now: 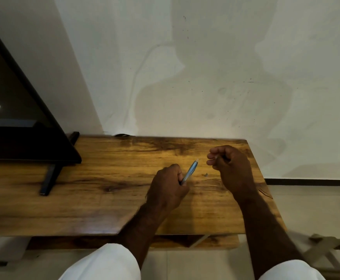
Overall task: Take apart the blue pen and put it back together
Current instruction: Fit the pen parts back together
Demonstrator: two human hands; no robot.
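Here, left hand (168, 184) gripping blue pen barrel (191, 171), right hand (230, 166) pinching thin piece (216, 157)

We see a black television (13, 98) at the left of a wooden table (104, 199), its stand foot (49, 181) on the tabletop, and a stained white wall (225, 67) behind.

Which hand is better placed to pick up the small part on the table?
Probably right hand: though pinching a thin piece, it is nearer the small part; left hand grips blue pen.
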